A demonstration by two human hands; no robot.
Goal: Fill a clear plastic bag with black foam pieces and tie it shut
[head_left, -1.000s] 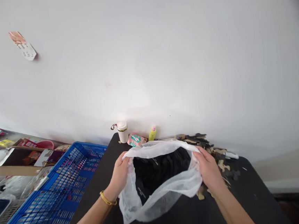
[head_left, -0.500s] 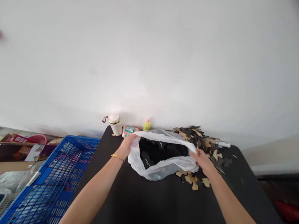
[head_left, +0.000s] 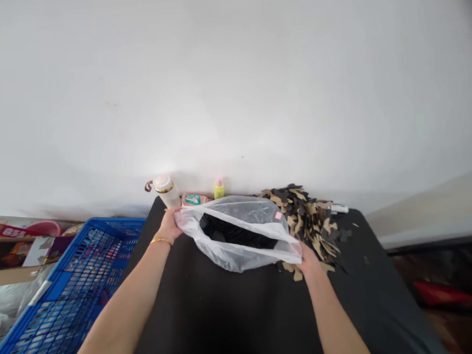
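Observation:
A translucent white plastic bag (head_left: 243, 260) lies on the black table (head_left: 232, 320), its mouth stretched into a long slit facing me. Dark black items (head_left: 236, 233) show inside; their kind I cannot make out. My left hand (head_left: 171, 223), with a gold bangle at the wrist, is closed on the left end of the bag's rim. At the opposite end, my right hand (head_left: 306, 258) pinches the rim's right corner. A pile of small tan and black cut-out pieces (head_left: 305, 215) sits just behind and beside the right hand, partly covered by the bag.
Along the wall stand a white lidded cup (head_left: 167, 193), a pink-and-green packet (head_left: 194, 199) and a yellow bottle with a pink cap (head_left: 219, 189). A white marker (head_left: 339, 208) lies by the pile. Left of the table is a blue plastic crate (head_left: 65, 302), with a cardboard box (head_left: 9, 277) beyond.
My hands have pulled the bag's mouth wider and flatter, narrowing the opening to a slit. A small pink-edged label now shows on the bag. The view has shifted slightly right.

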